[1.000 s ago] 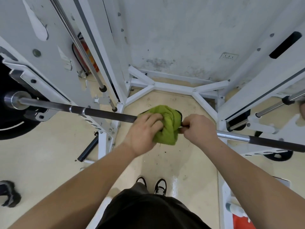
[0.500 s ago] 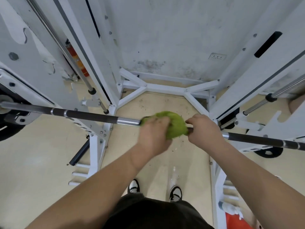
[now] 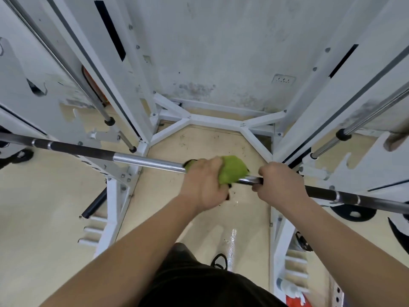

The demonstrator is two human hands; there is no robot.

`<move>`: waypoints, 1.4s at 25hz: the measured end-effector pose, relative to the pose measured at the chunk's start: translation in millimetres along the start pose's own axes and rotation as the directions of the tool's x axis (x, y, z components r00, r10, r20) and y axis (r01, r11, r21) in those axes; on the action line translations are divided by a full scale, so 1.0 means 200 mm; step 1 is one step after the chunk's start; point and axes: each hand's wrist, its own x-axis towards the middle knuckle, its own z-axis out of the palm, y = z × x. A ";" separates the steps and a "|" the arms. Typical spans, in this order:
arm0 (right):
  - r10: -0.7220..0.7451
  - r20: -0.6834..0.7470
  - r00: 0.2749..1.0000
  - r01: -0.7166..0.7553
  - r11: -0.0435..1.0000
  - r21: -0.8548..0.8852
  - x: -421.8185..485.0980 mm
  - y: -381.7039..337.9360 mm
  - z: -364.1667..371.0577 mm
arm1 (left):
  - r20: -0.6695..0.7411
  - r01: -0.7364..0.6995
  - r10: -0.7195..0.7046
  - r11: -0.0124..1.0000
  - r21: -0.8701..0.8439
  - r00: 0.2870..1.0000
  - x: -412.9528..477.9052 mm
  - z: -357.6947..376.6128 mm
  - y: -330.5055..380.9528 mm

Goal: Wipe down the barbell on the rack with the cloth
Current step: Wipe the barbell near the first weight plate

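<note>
The soft cloth (image 3: 232, 171), bunched round the stiff, heavy bar (image 3: 146, 161) mid-rack, sits clenched in the left hand (image 3: 204, 185); the right hand (image 3: 280, 185) grasps bare steel beside it.

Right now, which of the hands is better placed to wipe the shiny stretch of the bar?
Probably the left hand: it clutches the green cloth around the bar, right beside that stretch. The right hand grips bare bar, without cloth.
</note>
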 end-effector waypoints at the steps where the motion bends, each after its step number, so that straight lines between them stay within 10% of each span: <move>1: 0.012 -0.009 1.000 -0.013 1.000 -0.007 0.00 0.02 0.00 | 0.028 -0.072 0.073 0.996 -0.043 0.997 0.00 0.02 0.02; 7: -0.039 -0.042 0.998 0.042 0.997 0.072 -0.02 0.11 0.05 | -0.126 0.382 -0.373 0.923 0.049 0.919 0.07 -0.04 -0.06; 12: 0.123 -0.041 0.992 -0.109 0.962 0.252 -0.01 0.17 0.03 | 0.127 0.031 -0.011 0.988 -0.154 0.992 0.13 0.15 0.38; 15: 0.089 -0.037 0.995 -0.077 0.966 0.248 -0.02 0.18 0.03 | 0.221 0.056 -0.037 0.995 -0.083 0.975 0.15 0.05 0.24; 20: 0.068 0.012 0.998 -0.069 0.981 0.179 -0.02 0.15 0.01 | -0.252 0.328 -0.301 0.942 0.072 0.920 0.00 0.06 -0.01; 28: 0.089 -0.028 0.996 -0.083 0.981 0.178 -0.04 0.17 0.02 | -0.140 -0.288 0.303 0.951 0.114 0.943 0.02 0.33 0.19; 35: 0.100 -0.043 0.994 -0.091 0.981 0.173 -0.05 0.13 0.03 | -0.343 0.140 -0.081 0.978 0.153 0.936 -0.16 0.09 -0.30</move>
